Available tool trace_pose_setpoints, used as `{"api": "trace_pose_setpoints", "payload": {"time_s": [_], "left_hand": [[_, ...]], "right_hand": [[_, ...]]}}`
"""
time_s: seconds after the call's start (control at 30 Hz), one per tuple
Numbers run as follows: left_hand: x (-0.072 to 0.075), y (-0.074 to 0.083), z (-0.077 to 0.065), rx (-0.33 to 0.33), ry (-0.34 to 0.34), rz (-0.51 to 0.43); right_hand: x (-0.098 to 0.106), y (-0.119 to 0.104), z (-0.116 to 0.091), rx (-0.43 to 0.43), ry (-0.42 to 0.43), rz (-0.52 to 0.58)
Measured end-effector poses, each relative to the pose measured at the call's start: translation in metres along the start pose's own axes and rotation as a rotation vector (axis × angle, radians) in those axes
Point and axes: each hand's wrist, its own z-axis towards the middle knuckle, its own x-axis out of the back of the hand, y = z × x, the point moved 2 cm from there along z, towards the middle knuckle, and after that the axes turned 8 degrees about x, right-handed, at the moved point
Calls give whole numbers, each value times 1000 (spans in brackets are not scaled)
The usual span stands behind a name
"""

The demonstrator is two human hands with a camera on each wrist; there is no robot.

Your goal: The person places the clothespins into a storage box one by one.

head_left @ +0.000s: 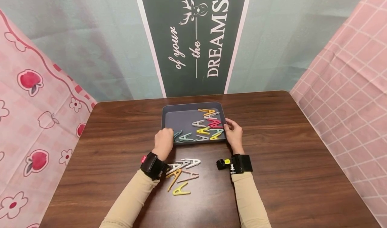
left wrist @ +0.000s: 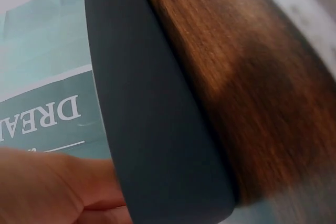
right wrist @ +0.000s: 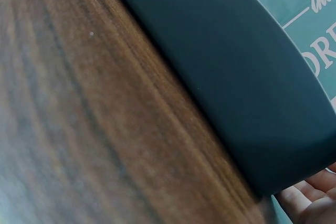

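Observation:
A dark grey tray (head_left: 178, 115) lies on the table with several coloured clothespins (head_left: 203, 130) in its right half and along its front. My left hand (head_left: 164, 141), fingers curled, grips the tray's front left corner, beside teal clothespins (head_left: 185, 138). On the opposite side, my right hand (head_left: 234, 134) holds the right wall near the front, thumb at the rim. The left wrist view has the tray's front wall (left wrist: 142, 103) with left-hand fingers (left wrist: 94, 182) behind it. From the right wrist, the wall (right wrist: 226, 72) hides part of the right hand (right wrist: 310, 198).
In front of the tray, by the left wrist, lie white clothespins (head_left: 192, 162), an orange one (head_left: 174, 179), a pale pink one (head_left: 189, 176) and a yellow one (head_left: 180, 189). A printed curtain (head_left: 196, 43) hangs behind the brown table (head_left: 287, 160); pink cloths hang on both sides.

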Motion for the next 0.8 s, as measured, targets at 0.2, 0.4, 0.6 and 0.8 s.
{"api": "trace_pose_setpoints", "payload": {"time_s": [0.2,0.4,0.6,0.8], "left_hand": [[0,1,3,29,-30,-13],[1,0,1,25,-32,-24],[4,-6,-2,7,-12,-97],[8,-12,-7,-35,28,-208]], "right_hand": [[0,-1,1,8,3,-3],[0,0,0,11,4,-2],[0,0,0,21,10,7],[0,0,-1,15,12,6]]}}
